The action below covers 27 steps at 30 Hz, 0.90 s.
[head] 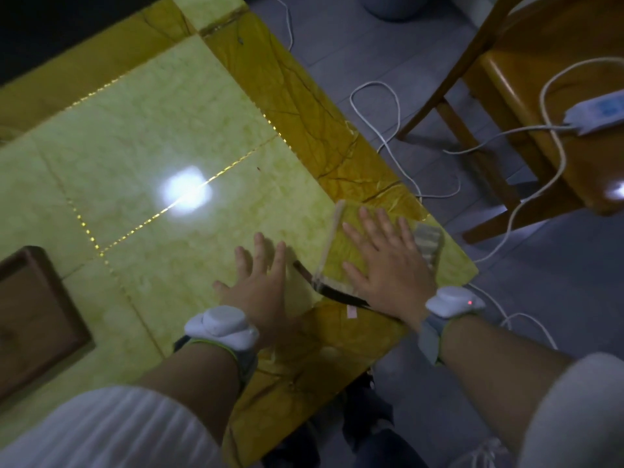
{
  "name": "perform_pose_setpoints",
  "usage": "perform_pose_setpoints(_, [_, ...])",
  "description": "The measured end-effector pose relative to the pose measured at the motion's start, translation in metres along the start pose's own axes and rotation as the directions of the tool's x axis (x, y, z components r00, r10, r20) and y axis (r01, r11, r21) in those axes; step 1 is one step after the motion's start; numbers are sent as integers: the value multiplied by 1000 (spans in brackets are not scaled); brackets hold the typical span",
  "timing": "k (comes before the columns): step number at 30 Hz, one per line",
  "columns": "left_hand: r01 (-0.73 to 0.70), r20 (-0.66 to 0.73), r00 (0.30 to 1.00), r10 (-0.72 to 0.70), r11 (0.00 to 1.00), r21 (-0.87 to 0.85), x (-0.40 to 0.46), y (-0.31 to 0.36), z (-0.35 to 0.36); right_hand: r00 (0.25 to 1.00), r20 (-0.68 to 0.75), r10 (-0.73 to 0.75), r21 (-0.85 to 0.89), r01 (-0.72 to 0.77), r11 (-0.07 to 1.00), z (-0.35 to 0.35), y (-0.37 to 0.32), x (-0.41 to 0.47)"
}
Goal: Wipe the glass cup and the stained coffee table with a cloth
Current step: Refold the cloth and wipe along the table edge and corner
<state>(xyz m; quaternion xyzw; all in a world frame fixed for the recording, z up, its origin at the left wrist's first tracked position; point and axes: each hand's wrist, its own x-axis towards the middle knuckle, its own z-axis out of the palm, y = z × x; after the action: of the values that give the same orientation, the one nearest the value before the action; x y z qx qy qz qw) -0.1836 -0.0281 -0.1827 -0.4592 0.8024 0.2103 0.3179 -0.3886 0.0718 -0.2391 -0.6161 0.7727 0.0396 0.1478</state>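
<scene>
My right hand presses flat on the folded cloth; left hand open, empty on the coffee table. No glass cup visible; wiping seems unfinished.

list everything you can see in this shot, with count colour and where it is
coffee table: one, glossy yellow-green top with amber border, fills left and centre
cloth: one, yellow with pale edges, flat on the table's near right corner
wooden tray: one, dark brown, left edge of table, partly out of frame
chair: one, orange-brown wood, upper right on the floor
power strip: one, white, on the chair seat
cables: several, white, across the grey floor and chair
glass cup: none in view
wrist devices: two, white, one per wrist
left hand: open, flat on the table
right hand: open, pressing on the cloth
</scene>
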Motion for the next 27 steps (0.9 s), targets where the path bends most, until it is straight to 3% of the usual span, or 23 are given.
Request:
perform_pose_setpoints(5, [15,45,999,-16,1000,15,-5,12,8,988,-96,120,54,-116,992,14,-36,-12])
perform_pose_setpoints(12, [25,21,999,-25,1000,17,-6,15,8,983,-44,-179,2,179,984,18,1,-29])
perform_pose_setpoints(17, [-27,-9,1000,27,1000,-14,-1,3,19,999,-43,12,11,-11,1000,7,23,-14])
perform_pose_setpoints(22, [-98,-97,991,87,989,-108,-9,-22,34,977,-89,194,78,-188,979,14,-29,-15])
perform_pose_setpoints(27, [17,-60,998,-16,1000,15,-20,-37,26,998,-53,-45,39,47,998,21,-40,-33])
